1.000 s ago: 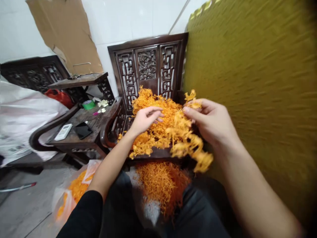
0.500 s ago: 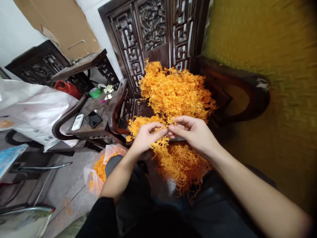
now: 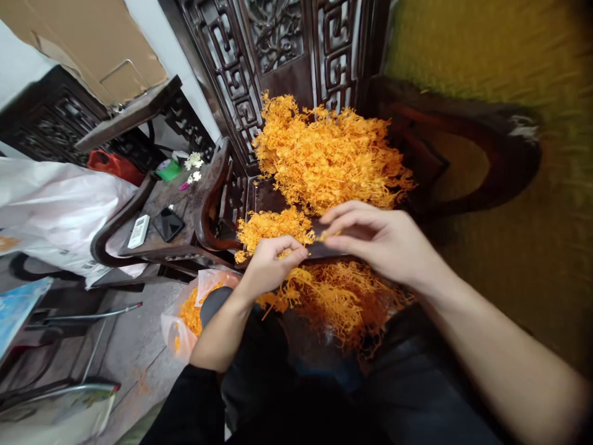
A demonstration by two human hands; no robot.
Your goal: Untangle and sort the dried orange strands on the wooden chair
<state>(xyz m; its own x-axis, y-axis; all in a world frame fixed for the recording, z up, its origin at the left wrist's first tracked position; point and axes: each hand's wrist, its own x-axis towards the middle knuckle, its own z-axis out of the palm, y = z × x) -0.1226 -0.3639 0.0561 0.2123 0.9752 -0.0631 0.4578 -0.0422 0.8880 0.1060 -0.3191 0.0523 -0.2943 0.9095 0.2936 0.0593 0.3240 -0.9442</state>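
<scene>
My left hand [image 3: 273,266] is closed, thumb against curled fingers, on orange plastic-looking flower strands. A loose orange cluster [image 3: 296,287] shows just below it. My right hand [image 3: 386,238], to the right, pinches a small orange flower piece [image 3: 322,237] between thumb and forefinger, its other fingers loosely bent. The piece spans the narrow gap between the two hands. Behind them a large heap of frilly orange flower pieces [image 3: 328,161] fills the carved dark wooden chair seat. A smaller heap [image 3: 269,228] lies beside my left hand. More orange strands [image 3: 345,303] hang below the seat's front edge.
Left of the chair stands a wooden side table [image 3: 160,201] with a phone [image 3: 168,224], a white remote-like device [image 3: 139,231] and green tape [image 3: 168,169]. A plastic bag [image 3: 178,330] with orange pieces sits on the floor. The chair's curved armrest [image 3: 504,161] rises at right.
My hands have moved slightly apart, the right one going rightward with its fingers more spread. The small orange piece now shows between them. The whole view has shifted a little.
</scene>
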